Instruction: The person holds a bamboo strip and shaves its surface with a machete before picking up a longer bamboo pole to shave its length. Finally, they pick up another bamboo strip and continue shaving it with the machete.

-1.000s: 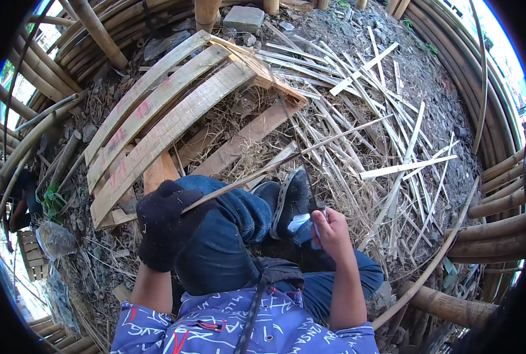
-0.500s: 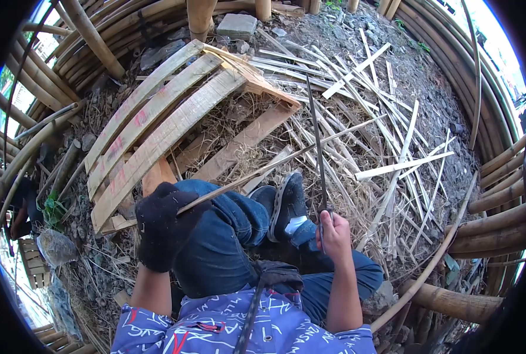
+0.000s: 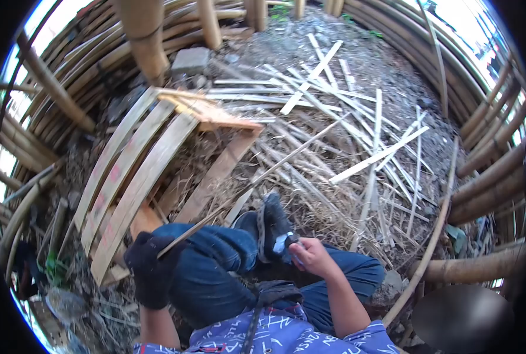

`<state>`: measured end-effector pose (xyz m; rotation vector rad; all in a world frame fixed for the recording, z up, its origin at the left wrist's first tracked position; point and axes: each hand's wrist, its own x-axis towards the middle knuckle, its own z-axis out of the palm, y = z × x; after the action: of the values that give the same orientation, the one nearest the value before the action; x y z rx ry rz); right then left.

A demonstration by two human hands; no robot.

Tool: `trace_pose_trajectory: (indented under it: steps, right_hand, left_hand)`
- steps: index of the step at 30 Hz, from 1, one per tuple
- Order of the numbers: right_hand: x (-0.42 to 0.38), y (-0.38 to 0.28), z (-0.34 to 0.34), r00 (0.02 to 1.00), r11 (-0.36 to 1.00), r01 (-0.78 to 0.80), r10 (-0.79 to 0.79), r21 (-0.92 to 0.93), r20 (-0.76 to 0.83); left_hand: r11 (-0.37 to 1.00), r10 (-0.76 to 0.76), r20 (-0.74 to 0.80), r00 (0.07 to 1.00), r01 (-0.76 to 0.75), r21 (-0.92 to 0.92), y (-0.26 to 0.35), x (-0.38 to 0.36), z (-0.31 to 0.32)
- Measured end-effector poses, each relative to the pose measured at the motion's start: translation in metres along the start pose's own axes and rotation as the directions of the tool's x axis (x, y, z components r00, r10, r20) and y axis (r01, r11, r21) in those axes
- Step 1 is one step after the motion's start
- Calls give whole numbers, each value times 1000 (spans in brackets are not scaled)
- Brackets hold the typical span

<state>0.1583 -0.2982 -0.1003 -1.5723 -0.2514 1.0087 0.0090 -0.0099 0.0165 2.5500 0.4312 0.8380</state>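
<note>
My left hand (image 3: 152, 268), in a black knitted glove, is closed around the near end of a long thin bamboo strip (image 3: 261, 176). From the glove, at my left knee, the strip slants up and right over the ground. My bare right hand (image 3: 312, 257) grips the handle of a long knife (image 3: 293, 239) in front of my right thigh, close to my shoe (image 3: 273, 219). The knife's blade does not show clearly against the dark shoe. Beyond my left knee lies a wooden slatted crate (image 3: 142, 177), tilted on its side.
Many pale split strips (image 3: 372, 159) lie crisscrossed over fibrous shavings ahead and to the right. Stacked bamboo poles (image 3: 493, 177) line both sides. A thick upright pole (image 3: 140, 35) and a grey block (image 3: 191, 61) stand at the back. One long pole (image 3: 437, 227) curves along my right.
My right hand has moved left and down, and the knife, upright before, has swung so its blade no longer stands out. The view has shifted; my left hand still grips the strip.
</note>
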Motion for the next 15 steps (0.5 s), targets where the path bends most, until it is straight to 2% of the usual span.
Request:
trace_pose_trajectory:
  steps: [3,7,8,9,12,14,15]
  right_hand:
    - [0,17,-3,1000,1000,16,-15,-9,20]
    - [-6,34,-9,997,997,4,3,80,-83]
    - [-10,37,-13,991,997,-35,44,70,-125]
    - [-14,38,-12,989,997,-28,39,76,-140]
    - [-20,28,4,949,995,-11,42,100,-312]
    - [-24,14,18,948,987,8,43,158,-316]
    - [-24,11,23,952,980,-10,70,200,-298]
  left_hand:
    - [999,-13,-9,1000,12,-31,-1,-2,4]
    - [998,-31,-46,998,29,-47,8,1,7]
    - [998,-44,-43,998,42,-37,9,0,6]
    - [999,-30,-39,999,28,-45,8,-2,6]
    - [1000,-19,-1,1000,19,19,-7,-14,9]
    - [967,-222,-43,974,215,-137,-28,-28,22]
    - [975,-186,-47,981,178,-133,-20,-19,16]
